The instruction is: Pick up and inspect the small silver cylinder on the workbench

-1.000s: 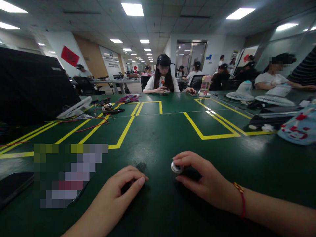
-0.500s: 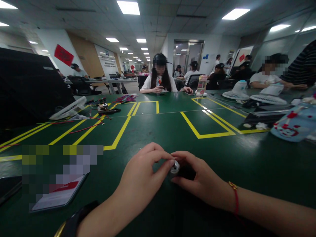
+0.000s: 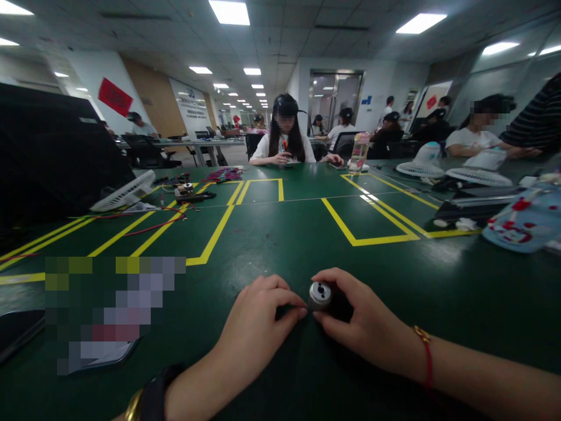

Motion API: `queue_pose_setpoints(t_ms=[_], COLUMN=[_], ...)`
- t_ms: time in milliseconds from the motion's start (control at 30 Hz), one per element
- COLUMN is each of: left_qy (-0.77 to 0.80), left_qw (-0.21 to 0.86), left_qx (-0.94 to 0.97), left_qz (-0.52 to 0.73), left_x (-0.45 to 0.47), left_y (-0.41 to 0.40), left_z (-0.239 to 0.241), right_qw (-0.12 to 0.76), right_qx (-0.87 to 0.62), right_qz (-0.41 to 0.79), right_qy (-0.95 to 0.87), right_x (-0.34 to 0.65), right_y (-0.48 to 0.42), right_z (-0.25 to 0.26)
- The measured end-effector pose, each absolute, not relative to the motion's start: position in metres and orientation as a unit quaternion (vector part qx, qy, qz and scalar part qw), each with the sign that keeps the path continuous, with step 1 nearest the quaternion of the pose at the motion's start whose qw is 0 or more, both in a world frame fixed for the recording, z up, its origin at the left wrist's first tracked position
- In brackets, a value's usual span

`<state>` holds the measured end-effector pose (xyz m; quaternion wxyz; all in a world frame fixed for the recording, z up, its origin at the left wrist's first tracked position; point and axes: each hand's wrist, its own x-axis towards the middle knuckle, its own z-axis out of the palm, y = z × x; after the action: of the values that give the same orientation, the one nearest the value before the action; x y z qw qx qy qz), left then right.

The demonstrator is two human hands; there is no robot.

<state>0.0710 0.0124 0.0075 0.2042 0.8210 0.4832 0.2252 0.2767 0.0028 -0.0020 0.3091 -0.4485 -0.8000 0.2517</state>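
While hands [image 3: 362, 318] flank a metal cylinder [image 3: 318, 297], green tabletop [image 3: 280, 237] beneath

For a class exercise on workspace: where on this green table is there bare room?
Bare table shows beyond the left hand and right hand, between the yellow tape outlines, and between the right forearm and blue item. Crowded: back left, wires and a white fan; back right, more fans.

Right hand [image 3: 363, 316] holding metal cylinder [image 3: 319, 297], left hand [image 3: 258, 316] beside

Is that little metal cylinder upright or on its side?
Upright: the metal cylinder, in the right hand, shows its holed end on top.
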Motion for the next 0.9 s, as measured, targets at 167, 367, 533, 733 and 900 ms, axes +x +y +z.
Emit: queue_pose_setpoints(t_ms=[167,367,533,733,900], left_qy=[0.489,0.503,0.563,0.585,0.576], left_qw=[0.206,0.269,0.326,0.343,0.312], left_qx=[0.814,0.781,0.706,0.673,0.702], left_qz=[0.236,0.254,0.280,0.296,0.281], left_x=[0.072,0.035,-0.005,-0.009,-0.003], left_y=[0.009,0.000,-0.005,-0.005,-0.005], left_z=[0.009,0.020,0.015,0.010,0.009], right_qw=[0.300,0.309,0.269,0.242,0.241], right_qx=[-0.447,-0.572,-0.720,-0.745,-0.608], right_qz=[0.231,0.139,0.005,-0.067,-0.163], right_qy=[-0.811,-0.747,-0.640,-0.618,-0.739], right_x=[0.279,0.344,0.434,0.469,0.391], right_y=[0.001,0.020,0.032,0.032,0.020], right_z=[-0.002,0.005,0.006,0.003,0.002])
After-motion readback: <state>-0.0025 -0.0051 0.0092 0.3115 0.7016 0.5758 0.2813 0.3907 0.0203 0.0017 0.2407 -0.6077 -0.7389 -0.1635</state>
